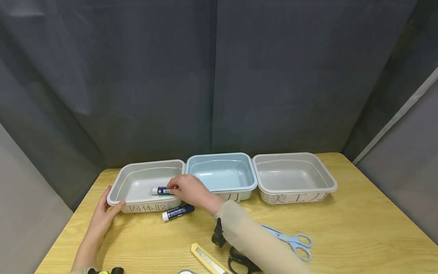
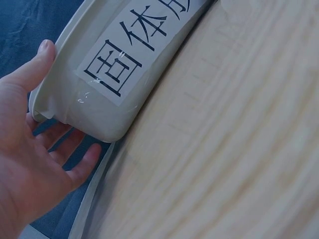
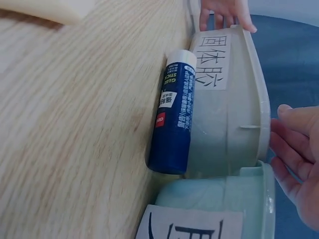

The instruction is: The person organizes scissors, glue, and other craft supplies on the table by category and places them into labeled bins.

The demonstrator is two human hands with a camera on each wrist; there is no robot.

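While your right hand [image 1: 189, 189] pinches it at one end, the held glue stick [image 1: 160, 191] sticks out at 9 o'clock from your fingertips, lying nearly level over the near right part of the left grey bin [image 1: 137, 186]; whether it touches the bin's floor you cannot tell. That hand is almost closed, thumb and bent fingers drawn together on the stick. The right wrist view shows your fingers by the bin's rim but not the held stick.

At 7 o'clock from that hand, a second glue stick [image 1: 178, 212] lies on the table [image 1: 362, 213] just in front of the bin, its white cap toward 8 o'clock.

At 8 o'clock from the held stick, your left hand [image 1: 102, 217] loosely holds the bin's near left corner, half open, with the thumb at the rim and the fingers round the outside.

Nearly at 3 o'clock from the held stick sits the blue bin [image 1: 222, 177], with the right grey bin [image 1: 294, 175] beyond it. At 5 o'clock is the yellow cutter [image 1: 209, 260], at 4 the black-handled scissors [image 1: 251, 265], partly hidden by your sleeve [image 1: 260, 243], and between 3 and 4 the blue scissors [image 1: 292, 239].
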